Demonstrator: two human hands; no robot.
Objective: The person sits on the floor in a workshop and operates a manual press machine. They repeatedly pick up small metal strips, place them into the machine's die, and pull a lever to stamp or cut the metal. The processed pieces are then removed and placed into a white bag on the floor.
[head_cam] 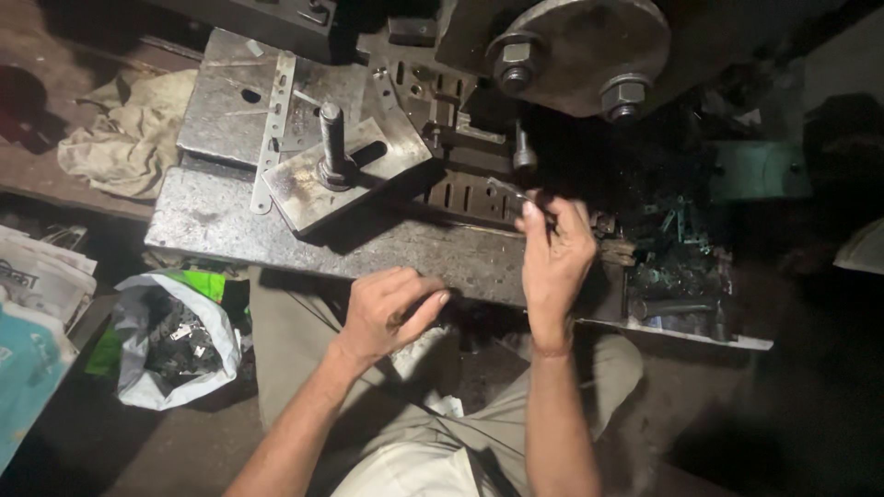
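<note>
Seated at a steel press bed (276, 241), I hold a thin metal strip (512, 192) pinched between the thumb and fingertips of my right hand (555, 260), its free end pointing toward the slotted die block (470, 195) under the machine's head. My left hand (391, 308) rests at the near edge of the bed, fingers curled loosely together; whether they hold a small piece I cannot tell from here.

By my reading, the work stands midway: an open white bag (175, 345) by my left knee holds a heap of small dark metal pieces, and more stamped bits fill a tray (681, 276) to the right of the die, while the strip in my fingers has not yet reached the slots.

Around the die, a clamp plate (345, 170) with an upright bolt (331, 138) sits just left of it, and a perforated flat bar (273, 129) lies across the plate behind. A large round flange (580, 46) with two heavy nuts hangs directly above. A crumpled rag (133, 133) lies at the far left, folded newspapers (41, 276) below it.

The low overhang of the flange and the poor light over the die look like the main hindrances to seating the strip cleanly.
</note>
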